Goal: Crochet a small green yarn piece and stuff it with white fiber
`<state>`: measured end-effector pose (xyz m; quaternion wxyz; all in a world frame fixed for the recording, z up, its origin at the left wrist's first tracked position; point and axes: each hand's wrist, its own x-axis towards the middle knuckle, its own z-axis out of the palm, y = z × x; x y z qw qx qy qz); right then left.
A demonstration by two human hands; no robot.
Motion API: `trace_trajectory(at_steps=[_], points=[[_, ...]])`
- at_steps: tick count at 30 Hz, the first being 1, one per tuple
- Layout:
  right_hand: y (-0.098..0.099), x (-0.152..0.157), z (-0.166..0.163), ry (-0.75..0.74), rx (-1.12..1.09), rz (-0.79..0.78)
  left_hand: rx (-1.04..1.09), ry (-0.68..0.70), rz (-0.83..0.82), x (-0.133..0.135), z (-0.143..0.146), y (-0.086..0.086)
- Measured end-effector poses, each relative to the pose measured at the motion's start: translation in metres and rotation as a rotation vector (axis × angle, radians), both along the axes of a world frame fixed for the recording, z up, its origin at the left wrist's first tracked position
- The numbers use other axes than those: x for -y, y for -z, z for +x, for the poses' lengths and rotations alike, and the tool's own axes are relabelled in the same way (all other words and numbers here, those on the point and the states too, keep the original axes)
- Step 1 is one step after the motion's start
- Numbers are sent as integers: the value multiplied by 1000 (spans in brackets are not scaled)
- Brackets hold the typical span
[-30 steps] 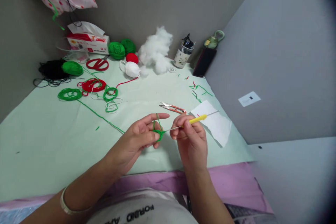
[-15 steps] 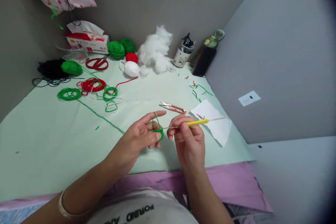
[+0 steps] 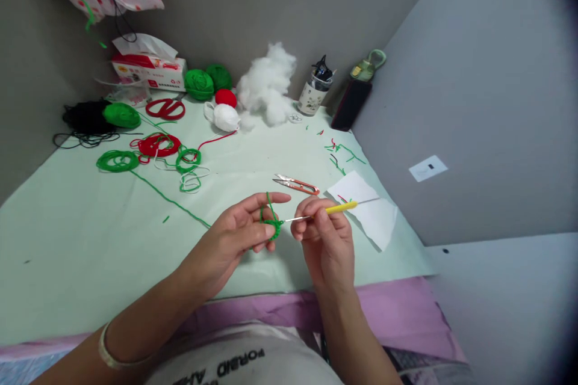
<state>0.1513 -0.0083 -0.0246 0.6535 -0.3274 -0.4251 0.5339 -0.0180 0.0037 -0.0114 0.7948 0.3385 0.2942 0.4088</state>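
Note:
My left hand [image 3: 239, 234] pinches a small green crochet piece [image 3: 272, 227], with green yarn [image 3: 167, 197] looped over the raised forefinger and trailing left across the pale green table [image 3: 81, 240]. My right hand [image 3: 323, 237] is closed on a crochet hook with a yellow handle [image 3: 338, 207]; its metal tip sits in the green piece. Both hands hover above the table's front edge. Orange thread snips [image 3: 295, 184] lie just beyond the hands.
White paper [image 3: 368, 213] lies to the right of the hands. Coils of green, red and white yarn, red scissors [image 3: 165, 109], yarn balls, a tissue box [image 3: 149, 69], white stuffing [image 3: 266, 87], a jar and a bottle stand along the back. Grey walls enclose the corner.
The hook tilted and pulled slightly back and forth through the green piece; both hands stayed nearly in place, still holding yarn and hook.

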Motion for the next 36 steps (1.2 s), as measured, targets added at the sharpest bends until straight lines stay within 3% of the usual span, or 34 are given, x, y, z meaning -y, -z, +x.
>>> trace_trajectory(at_steps=[5, 16, 22, 30, 36], points=[[3, 2, -5, 46, 132, 100, -109, -84, 102, 1, 5, 1], [1, 3, -2, 150, 175, 103, -149, -122, 37, -1, 3, -2], [-3, 8, -4, 193, 394, 275, -193, -112, 66, -1, 3, 0], [-4, 10, -5, 210, 365, 219, -226, -105, 90, 0, 3, 2], [-5, 11, -7, 383, 381, 238, -253, -112, 74, -1, 3, 2]])
